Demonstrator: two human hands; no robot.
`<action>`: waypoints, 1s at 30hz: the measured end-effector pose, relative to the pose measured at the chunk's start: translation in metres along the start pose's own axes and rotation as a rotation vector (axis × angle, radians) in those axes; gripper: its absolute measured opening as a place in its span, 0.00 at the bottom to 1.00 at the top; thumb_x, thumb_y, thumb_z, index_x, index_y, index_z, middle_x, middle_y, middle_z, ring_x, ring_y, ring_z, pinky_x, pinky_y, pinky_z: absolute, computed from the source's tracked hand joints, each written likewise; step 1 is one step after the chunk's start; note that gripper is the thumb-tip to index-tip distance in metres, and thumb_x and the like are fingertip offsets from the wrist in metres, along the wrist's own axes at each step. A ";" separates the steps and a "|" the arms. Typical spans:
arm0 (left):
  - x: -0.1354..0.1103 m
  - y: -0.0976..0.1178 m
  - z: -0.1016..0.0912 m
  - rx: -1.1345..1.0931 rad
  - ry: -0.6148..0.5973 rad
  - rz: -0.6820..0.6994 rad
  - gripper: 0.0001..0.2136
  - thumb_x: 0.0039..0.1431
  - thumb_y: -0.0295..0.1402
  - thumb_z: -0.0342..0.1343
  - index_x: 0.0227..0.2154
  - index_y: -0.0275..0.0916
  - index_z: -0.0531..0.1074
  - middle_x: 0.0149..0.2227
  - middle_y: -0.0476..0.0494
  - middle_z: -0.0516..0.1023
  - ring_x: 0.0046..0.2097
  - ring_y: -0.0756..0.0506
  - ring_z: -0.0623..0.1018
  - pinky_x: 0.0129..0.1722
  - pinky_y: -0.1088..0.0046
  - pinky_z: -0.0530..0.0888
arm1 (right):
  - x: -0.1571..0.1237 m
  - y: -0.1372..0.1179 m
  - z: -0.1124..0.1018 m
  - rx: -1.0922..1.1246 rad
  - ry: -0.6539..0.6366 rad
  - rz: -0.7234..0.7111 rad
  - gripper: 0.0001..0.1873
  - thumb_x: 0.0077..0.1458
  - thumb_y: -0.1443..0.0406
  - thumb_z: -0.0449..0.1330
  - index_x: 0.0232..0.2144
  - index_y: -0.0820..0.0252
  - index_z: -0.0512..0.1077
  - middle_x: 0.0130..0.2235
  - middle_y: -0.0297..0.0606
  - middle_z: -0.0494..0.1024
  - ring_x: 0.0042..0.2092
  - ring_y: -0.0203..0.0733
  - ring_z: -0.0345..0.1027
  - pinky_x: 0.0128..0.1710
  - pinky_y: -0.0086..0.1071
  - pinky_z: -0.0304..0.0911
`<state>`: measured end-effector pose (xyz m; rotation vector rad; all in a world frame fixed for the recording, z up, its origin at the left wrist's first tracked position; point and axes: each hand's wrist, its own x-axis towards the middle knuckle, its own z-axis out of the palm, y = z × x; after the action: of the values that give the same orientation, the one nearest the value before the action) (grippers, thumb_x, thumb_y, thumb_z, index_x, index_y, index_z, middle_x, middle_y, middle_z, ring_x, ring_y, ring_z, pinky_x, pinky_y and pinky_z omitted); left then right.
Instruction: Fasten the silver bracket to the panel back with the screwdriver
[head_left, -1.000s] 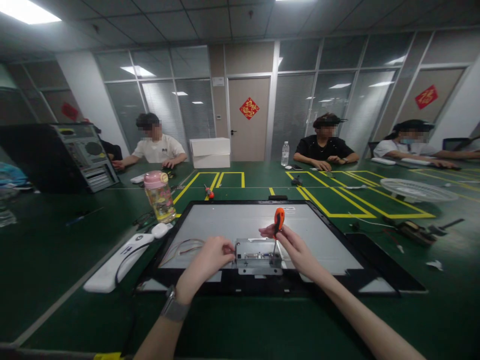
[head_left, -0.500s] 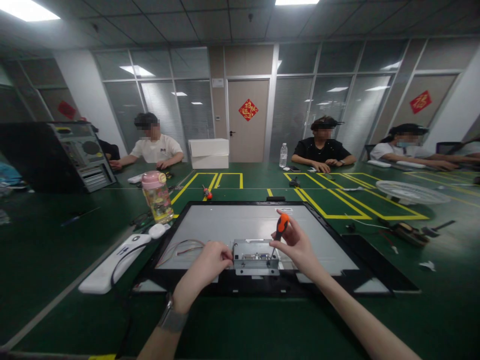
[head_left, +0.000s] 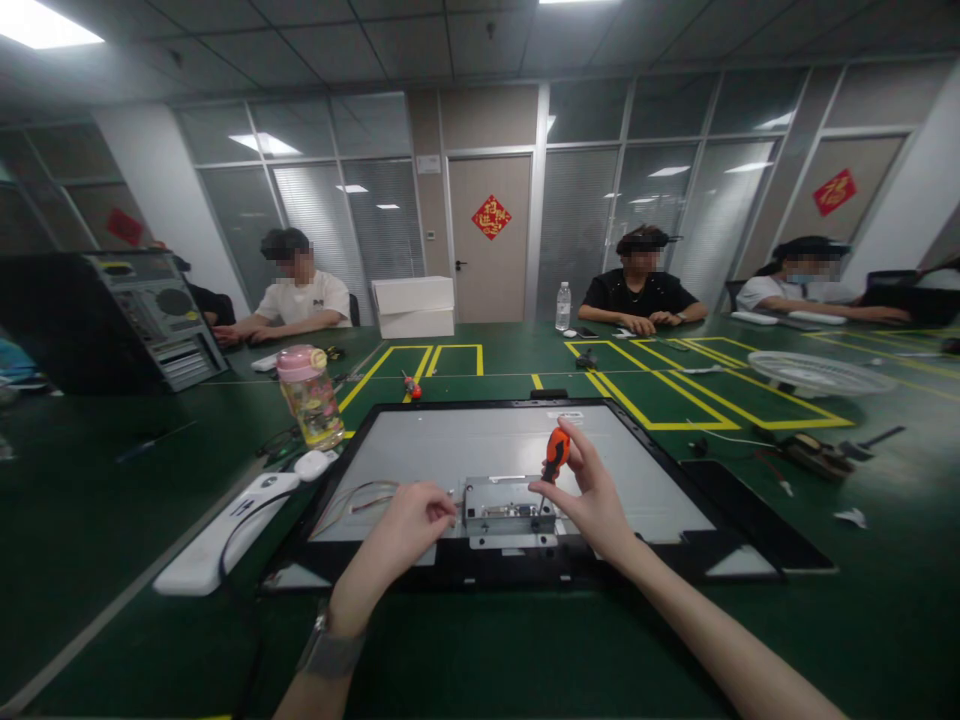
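Observation:
My right hand (head_left: pixel 592 500) grips an orange and black screwdriver (head_left: pixel 556 455), thumb and fingers round its handle. The shaft points down into the right part of a metal bracket box (head_left: pixel 487 493), where the tip is hard to see. That box sits on the grey back of a flat display panel (head_left: pixel 442 440) with a black frame, lying flat on the table. Just left of the box is my left hand (head_left: pixel 420 520), its fingers curled together. What they hold, if anything, is hidden. Thin wires (head_left: pixel 352 500) run across the panel beside this hand.
A white power strip (head_left: pixel 225 540) with a black cable and a pink-lidged bottle (head_left: pixel 306 400) stand left. A computer case (head_left: pixel 112 320) is farther left. Right of the panel lie a black slab (head_left: pixel 757 515) and a tape-like tool (head_left: pixel 814 460). Several people sit across the green table (head_left: pixel 480 650).
My left hand has drawn slightly left, away from the metal box. The screwdriver handle has turned a little in my right hand, and its tip stays at the box. The view has shifted slightly.

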<state>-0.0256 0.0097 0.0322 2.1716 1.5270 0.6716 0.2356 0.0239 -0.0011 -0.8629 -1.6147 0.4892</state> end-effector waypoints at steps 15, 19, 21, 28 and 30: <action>0.003 -0.004 0.009 0.105 -0.063 0.041 0.11 0.53 0.28 0.52 0.28 0.38 0.80 0.32 0.43 0.79 0.34 0.46 0.75 0.39 0.73 0.68 | 0.011 -0.022 -0.014 0.183 -0.125 -0.014 0.29 0.59 0.62 0.59 0.61 0.47 0.56 0.48 0.42 0.75 0.43 0.47 0.75 0.44 0.48 0.73; 0.003 -0.006 0.010 0.154 -0.101 0.045 0.10 0.54 0.26 0.52 0.30 0.38 0.80 0.33 0.44 0.78 0.36 0.47 0.75 0.39 0.74 0.68 | 0.012 -0.026 -0.016 0.279 -0.181 0.021 0.28 0.60 0.62 0.58 0.61 0.44 0.56 0.53 0.43 0.73 0.43 0.48 0.77 0.43 0.48 0.75; 0.002 -0.008 0.011 0.157 -0.102 0.052 0.10 0.55 0.24 0.52 0.30 0.38 0.79 0.34 0.44 0.77 0.37 0.46 0.75 0.39 0.74 0.68 | 0.013 -0.027 -0.017 0.291 -0.189 0.031 0.28 0.60 0.62 0.58 0.61 0.44 0.56 0.53 0.43 0.74 0.44 0.49 0.77 0.43 0.49 0.75; -0.001 -0.012 0.015 0.150 -0.063 0.082 0.11 0.58 0.23 0.50 0.30 0.38 0.77 0.35 0.45 0.77 0.38 0.46 0.76 0.41 0.72 0.68 | 0.011 -0.024 -0.015 0.266 -0.144 0.015 0.28 0.57 0.63 0.61 0.58 0.46 0.59 0.45 0.40 0.77 0.42 0.47 0.77 0.43 0.47 0.74; -0.002 -0.011 0.015 0.132 -0.045 0.111 0.10 0.58 0.23 0.50 0.30 0.38 0.77 0.34 0.46 0.77 0.38 0.47 0.76 0.41 0.72 0.68 | 0.011 -0.019 -0.013 0.217 -0.081 -0.010 0.28 0.56 0.64 0.63 0.57 0.47 0.60 0.40 0.37 0.77 0.41 0.45 0.76 0.43 0.45 0.73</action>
<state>-0.0253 0.0105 0.0136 2.3671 1.4744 0.5672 0.2423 0.0176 0.0228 -0.6792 -1.6044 0.6868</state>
